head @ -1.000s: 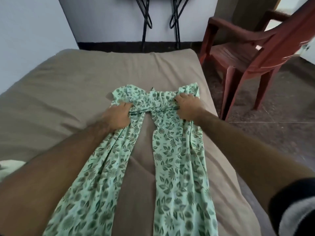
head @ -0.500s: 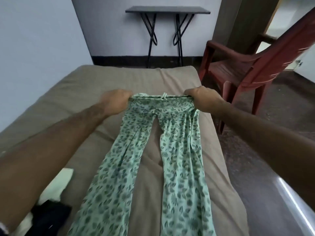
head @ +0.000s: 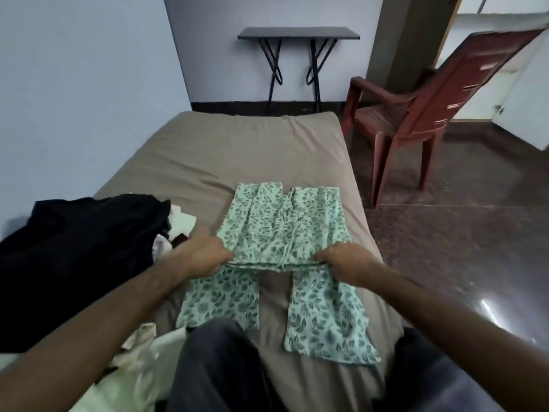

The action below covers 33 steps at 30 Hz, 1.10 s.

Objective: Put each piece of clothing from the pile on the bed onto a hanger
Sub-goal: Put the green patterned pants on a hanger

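A pair of light green trousers printed with dark leaves and flowers (head: 285,230) lies on a bed covered in a plain brown sheet (head: 237,150), folded across so that the waist part lies flat toward the far end and the two leg ends reach back toward the person. The fold line runs between the two hands. The left hand (head: 205,257) grips the left end of the fold, fingers curled around the layered cloth. The right hand (head: 346,263) grips the right end of the same fold in the same way, knuckles up. Both forearms stretch forward from the near edge of the view.

The two leg ends lie flat on the sheet, apart from each other, with a strip of brown sheet showing between them. The person's knees in dark trousers (head: 219,370) sit at the near end of the bed, and the left knee overlaps the end of the left leg piece.

To the left of the green trousers a heap of clothing rests on the bed: a large black garment (head: 77,257) on top, with pale cream cloth (head: 142,346) spilling out below it and near the left forearm.

Past the bed's far end a small dark folding table with crossed black metal legs (head: 298,34) stands against the pale wall. A reddish-brown plastic armchair (head: 416,114) stands on the dark polished floor to the right of the bed.
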### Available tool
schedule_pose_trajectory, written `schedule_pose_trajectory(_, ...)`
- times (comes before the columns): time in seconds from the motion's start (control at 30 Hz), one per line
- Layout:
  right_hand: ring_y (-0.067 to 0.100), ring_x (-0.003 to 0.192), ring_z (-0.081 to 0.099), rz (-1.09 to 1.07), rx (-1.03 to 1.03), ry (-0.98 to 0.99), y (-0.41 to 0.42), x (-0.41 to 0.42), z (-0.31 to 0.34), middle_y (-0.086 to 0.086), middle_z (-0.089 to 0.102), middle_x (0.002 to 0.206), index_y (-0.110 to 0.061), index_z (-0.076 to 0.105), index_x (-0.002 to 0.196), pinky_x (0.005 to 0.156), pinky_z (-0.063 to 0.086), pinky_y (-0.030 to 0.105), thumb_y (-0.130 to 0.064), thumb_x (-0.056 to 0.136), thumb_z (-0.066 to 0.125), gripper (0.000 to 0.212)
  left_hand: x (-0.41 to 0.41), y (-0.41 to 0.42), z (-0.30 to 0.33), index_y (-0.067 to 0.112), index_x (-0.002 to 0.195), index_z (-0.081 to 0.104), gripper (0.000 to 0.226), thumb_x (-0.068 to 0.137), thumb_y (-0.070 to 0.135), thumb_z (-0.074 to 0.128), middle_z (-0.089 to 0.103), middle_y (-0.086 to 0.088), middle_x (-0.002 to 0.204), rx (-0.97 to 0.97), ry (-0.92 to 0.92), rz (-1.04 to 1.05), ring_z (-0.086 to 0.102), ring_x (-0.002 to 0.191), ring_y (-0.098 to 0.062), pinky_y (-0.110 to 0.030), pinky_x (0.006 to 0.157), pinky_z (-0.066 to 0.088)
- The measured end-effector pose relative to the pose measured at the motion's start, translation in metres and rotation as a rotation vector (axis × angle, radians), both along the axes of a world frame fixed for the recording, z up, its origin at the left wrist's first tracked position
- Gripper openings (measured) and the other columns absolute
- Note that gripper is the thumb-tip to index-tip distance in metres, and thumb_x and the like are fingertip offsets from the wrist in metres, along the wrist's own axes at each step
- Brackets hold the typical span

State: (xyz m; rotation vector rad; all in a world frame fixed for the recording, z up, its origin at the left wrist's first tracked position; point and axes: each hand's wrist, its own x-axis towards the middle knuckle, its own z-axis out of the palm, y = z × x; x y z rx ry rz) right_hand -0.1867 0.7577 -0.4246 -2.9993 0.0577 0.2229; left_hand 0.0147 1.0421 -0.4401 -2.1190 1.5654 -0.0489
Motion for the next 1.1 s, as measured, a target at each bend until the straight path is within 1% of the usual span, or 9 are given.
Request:
schedule_pose_trajectory(0.2,0.010,0.094,0.072,0.068,-0.072,-0.001,0.027,-0.041,-0.040,-0.010,0.067,0.130,-0.035,0.052,0.140,0.084,0.058,0.029,-0.011,0.099,0.054,0.047,-0.022,0.025,-0.025,0.028,0.121,0.058,0.039,0.088,0.009,0.051,0.072,-0.001,0.105,0.096,0.101,0.025,0.069,0.098,-0.024,-0.039,0.073,0.056)
schedule_pose_trajectory(0.3,0.012,0.099,0.067,0.055,-0.127,0.095,0.031,-0.042,-0.045,-0.008,0.069,0.120,-0.037,0.055,0.134,0.081,0.056,0.030,-0.015,0.098,0.054,0.043,-0.031,0.026,-0.041,0.029,0.123,0.058,0.041,0.089,0.007,0.055,0.069,0.004,0.120,0.099,0.173,0.081,0.065,0.110,-0.021,-0.038,0.084,0.054)
schedule_pose_trajectory(0.4,0.014,0.100,0.065,0.106,-0.197,0.155,0.035,-0.033,-0.024,-0.007,0.070,0.114,-0.034,0.062,0.124,0.085,0.054,0.031,-0.041,0.098,0.053,0.028,-0.035,0.039,-0.032,0.031,0.136,0.057,0.049,0.091,0.011,0.056,0.061,0.006,0.135,-0.055,0.448,0.248,0.058,0.124,-0.018,-0.034,0.096,0.048)
schedule_pose_trajectory(0.47,0.017,0.101,0.067,0.092,-0.189,0.058,0.045,-0.018,-0.005,-0.006,0.071,0.111,-0.034,0.066,0.118,0.084,0.053,0.031,-0.043,0.099,0.050,0.026,-0.042,0.068,-0.017,0.030,0.135,0.058,0.044,0.095,0.013,0.054,0.060,0.005,0.137,-0.303,0.521,0.313,0.056,0.125,-0.016,-0.035,0.099,0.047)
schedule_pose_trajectory(0.57,0.016,0.095,0.069,0.062,0.131,-0.120,0.091,0.012,0.016,-0.012,0.074,0.098,-0.036,0.070,0.108,0.079,0.055,0.036,-0.036,0.098,0.055,0.018,-0.076,0.137,0.008,0.026,0.125,0.064,0.032,0.097,0.012,0.054,0.063,0.007,0.121,-0.658,0.501,0.385,0.058,0.113,-0.009,-0.026,0.092,0.046)
schedule_pose_trajectory(0.67,0.005,0.078,0.068,0.228,0.463,-0.153,0.171,0.030,0.026,-0.017,0.073,0.079,-0.029,0.073,0.098,0.071,0.053,0.031,-0.026,0.094,0.064,0.010,-0.128,0.222,0.022,0.022,0.119,0.065,0.025,0.097,0.024,0.053,0.063,0.006,0.112,-0.756,0.454,0.524,0.060,0.101,-0.010,-0.030,0.088,0.048)
schedule_pose_trajectory(0.77,0.005,0.074,0.062,0.532,0.488,-0.110,0.263,0.031,0.021,-0.014,0.070,0.080,-0.027,0.073,0.100,0.065,0.043,0.026,-0.023,0.093,0.065,0.011,-0.187,0.311,0.012,0.021,0.117,0.064,0.034,0.093,0.035,0.045,0.064,0.002,0.112,-0.775,0.225,0.786,0.060,0.103,-0.019,-0.036,0.087,0.048)
schedule_pose_trajectory(0.9,0.016,0.093,0.066,0.794,0.455,-0.018,0.364,0.027,-0.016,-0.006,0.072,0.101,-0.029,0.070,0.106,0.082,0.053,0.040,-0.034,0.091,0.053,0.024,-0.260,0.399,-0.022,0.019,0.126,0.058,0.062,0.085,0.059,0.033,0.060,-0.005,0.118,-0.612,0.073,1.281,0.059,0.110,-0.032,-0.049,0.086,0.050)
schedule_pose_trajectory(1.1,0.027,0.123,0.053,1.015,0.385,-0.064,0.455,0.030,-0.056,0.004,0.059,0.133,-0.020,0.058,0.135,0.103,0.044,0.043,-0.016,0.084,0.064,0.051,-0.313,0.427,-0.057,0.027,0.140,0.048,0.059,0.095,0.063,0.036,0.053,0.005,0.136,-0.650,0.023,1.415,0.054,0.122,-0.020,-0.043,0.092,0.047)
